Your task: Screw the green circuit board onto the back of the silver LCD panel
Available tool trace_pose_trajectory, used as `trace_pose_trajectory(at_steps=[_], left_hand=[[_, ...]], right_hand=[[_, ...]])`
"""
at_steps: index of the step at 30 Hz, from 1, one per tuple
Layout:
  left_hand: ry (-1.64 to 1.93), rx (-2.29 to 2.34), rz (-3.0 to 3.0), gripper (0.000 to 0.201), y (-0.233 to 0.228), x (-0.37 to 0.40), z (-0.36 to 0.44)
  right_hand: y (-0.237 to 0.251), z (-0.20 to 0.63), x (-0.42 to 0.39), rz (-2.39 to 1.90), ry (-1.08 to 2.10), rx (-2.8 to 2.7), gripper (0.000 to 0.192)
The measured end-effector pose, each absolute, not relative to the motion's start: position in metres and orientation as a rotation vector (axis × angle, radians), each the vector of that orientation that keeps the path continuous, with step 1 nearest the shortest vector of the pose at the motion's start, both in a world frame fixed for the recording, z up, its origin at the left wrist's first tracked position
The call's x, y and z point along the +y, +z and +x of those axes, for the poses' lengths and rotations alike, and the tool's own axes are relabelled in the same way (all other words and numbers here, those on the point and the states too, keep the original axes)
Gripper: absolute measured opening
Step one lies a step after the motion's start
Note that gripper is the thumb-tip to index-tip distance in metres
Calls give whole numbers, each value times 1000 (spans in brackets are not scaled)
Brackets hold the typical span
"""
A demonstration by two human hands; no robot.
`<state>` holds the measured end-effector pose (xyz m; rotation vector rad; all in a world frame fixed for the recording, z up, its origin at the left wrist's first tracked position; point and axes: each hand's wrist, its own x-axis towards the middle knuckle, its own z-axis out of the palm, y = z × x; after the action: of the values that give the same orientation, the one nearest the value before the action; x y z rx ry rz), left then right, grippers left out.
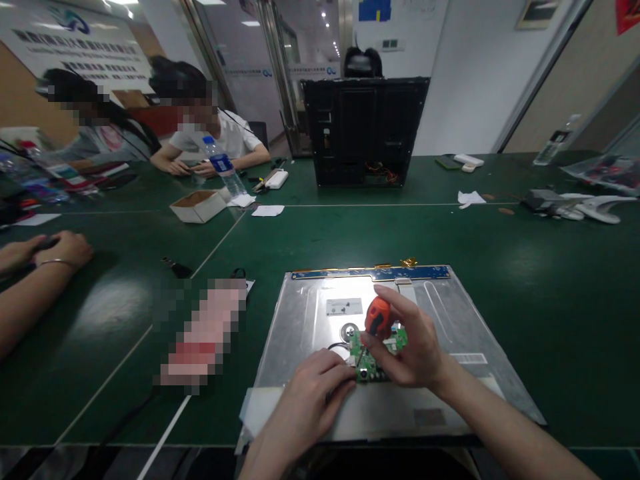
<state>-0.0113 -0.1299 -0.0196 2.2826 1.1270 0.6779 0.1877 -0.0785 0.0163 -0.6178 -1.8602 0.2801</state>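
A bare metal display panel [305, 347] lies flat before me, with a blue circuit strip [330, 274] along its far edge. On the panel sits a small green circuit board [367, 365]. My right hand [415, 347] is closed around the red-and-black handle of a screwdriver [379, 316], held upright over the board; its tip is hard to make out. At the board's left edge, the fingers of my left hand [320, 387] are bent and touch it near a dark cable [340, 345]. What lies under those fingertips is hidden.
A black monitor housing [365, 133] stands across the table. Left of the panel lies a blurred pink item [210, 333]. Farther back are a small open box [199, 205] and a water bottle [220, 163]. Another person's hands [60, 253] rest at left; two people sit beyond.
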Motion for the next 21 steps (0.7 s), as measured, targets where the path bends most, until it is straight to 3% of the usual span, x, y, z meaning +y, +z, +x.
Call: trace_pose_trajectory(at_steps=[21], left_hand=[[660,1130,2156,19,-18,-127,-11]], right_hand=[[17,181,-87,-553,171,-1955,58]])
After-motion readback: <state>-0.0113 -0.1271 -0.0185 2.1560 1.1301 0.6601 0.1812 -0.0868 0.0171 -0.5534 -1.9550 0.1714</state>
